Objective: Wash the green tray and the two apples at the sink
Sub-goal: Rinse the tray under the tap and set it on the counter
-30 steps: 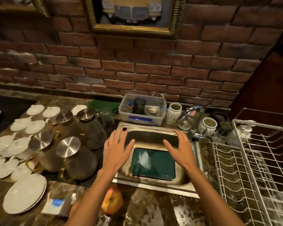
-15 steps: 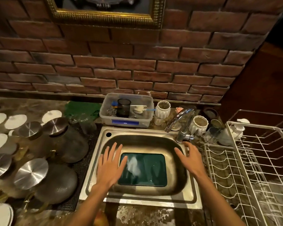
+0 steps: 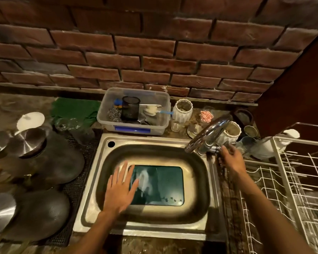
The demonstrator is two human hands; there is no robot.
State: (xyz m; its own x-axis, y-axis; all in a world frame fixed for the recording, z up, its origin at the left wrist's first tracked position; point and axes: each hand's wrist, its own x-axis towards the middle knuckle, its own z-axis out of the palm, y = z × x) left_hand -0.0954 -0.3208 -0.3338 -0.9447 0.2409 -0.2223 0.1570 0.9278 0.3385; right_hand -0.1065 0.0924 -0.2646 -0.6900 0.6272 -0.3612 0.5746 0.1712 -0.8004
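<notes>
Tray: the green tray (image 3: 160,186) lies flat in the sink (image 3: 106,173) basin, no water running onto it.
Left hand (image 3: 120,189): fingers straight, released, over the tray's left edge.
Right hand (image 3: 231,160): relaxed, holding nothing, just beside the tap (image 3: 207,134) base at the sink's back right.
Apples: out of view.
Progress: early; tray placed, washing of tray and apples apparently not yet begun.

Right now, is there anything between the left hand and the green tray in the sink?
Nothing visible does. The left hand lies flat with its fingers spread over the left edge of the green tray, which lies on the bottom of the sink. The right hand is away at the tap.
</notes>
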